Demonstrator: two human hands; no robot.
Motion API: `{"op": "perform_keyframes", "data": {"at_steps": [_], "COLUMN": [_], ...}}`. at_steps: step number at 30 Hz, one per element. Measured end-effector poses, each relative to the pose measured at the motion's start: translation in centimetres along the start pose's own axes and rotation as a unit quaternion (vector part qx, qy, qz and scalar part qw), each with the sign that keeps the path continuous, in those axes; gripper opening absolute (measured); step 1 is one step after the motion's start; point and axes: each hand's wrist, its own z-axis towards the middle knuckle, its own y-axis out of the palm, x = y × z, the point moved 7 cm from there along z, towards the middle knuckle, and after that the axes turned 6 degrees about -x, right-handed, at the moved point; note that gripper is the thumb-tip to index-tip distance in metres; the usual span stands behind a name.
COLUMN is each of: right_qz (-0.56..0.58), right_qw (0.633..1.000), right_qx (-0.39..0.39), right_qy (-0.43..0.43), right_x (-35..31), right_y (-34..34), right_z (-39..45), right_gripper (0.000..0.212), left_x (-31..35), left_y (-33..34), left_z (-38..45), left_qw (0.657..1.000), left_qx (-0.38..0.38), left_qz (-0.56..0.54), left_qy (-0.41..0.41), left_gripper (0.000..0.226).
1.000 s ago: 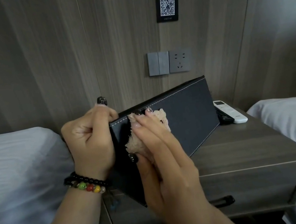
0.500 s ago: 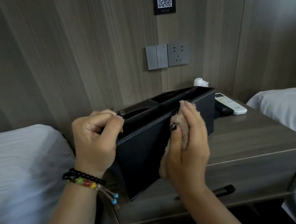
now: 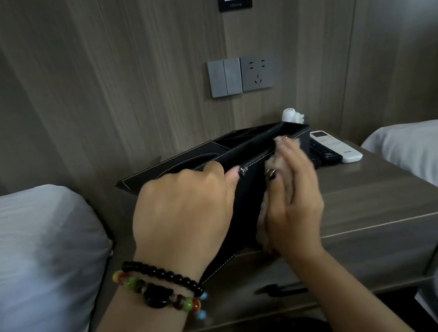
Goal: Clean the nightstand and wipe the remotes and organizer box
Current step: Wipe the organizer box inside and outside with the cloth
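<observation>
Organizer box wiped with a cloth on the nightstand

The black organizer box (image 3: 247, 190) is gripped at its near rim by the left hand (image 3: 182, 214), fingers curled over the edge, and stands at the left front part of the nightstand (image 3: 372, 194); a beige cloth (image 3: 274, 163) is pressed against its front wall by the right hand (image 3: 294, 200), fingers nearly straight; a white remote (image 3: 336, 149) and a black remote (image 3: 321, 154) lie near the back right corner

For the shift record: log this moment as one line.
left hand grips organizer box rim | right hand presses cloth on box front | remotes on nightstand, untouched
</observation>
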Motion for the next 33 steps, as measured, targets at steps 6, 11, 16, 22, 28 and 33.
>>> {"op": "perform_keyframes", "data": {"at_steps": [6, 11, 16, 22, 28, 33], "right_qz": [0.015, -0.016, -0.042, -0.036, -0.008, -0.025], "right_qw": [0.985, 0.992, 0.996, 0.987, 0.978, 0.998], "right_qx": [0.048, 0.033, 0.015, -0.091, -0.123, 0.021], "right_qy": [0.163, 0.121, 0.076, -0.131, -0.167, 0.048], "right_x": [4.8, 3.9, 1.8, -7.3, -7.5, -0.5], "right_y": [-2.0, -2.9, -2.6, 2.5, 2.3, -1.2], "right_z": [3.6, 3.7, 1.8, -3.4, -2.6, 1.7], "right_gripper": [0.041, 0.041, 0.042, 0.04, 0.034, 0.04], "left_x": [-0.2, -2.1, -4.9, -6.3, -6.7, -5.9], "left_y": [-0.1, -2.1, -3.2, -2.6, -2.4, -2.3], "left_z": [0.4, 0.5, 0.9, 1.5, 1.3, 0.7], "left_qw": [1.0, 0.998, 0.989, 0.98, 0.975, 0.977], "left_qx": [-0.017, 0.012, 0.011, 0.029, 0.015, -0.004], "left_qz": [0.004, -0.031, -0.113, -0.164, -0.201, -0.192], "left_qy": [-0.005, -0.048, -0.098, -0.109, -0.097, -0.088], "left_gripper": [0.056, 0.059, 0.061, 0.06, 0.063, 0.065]}}
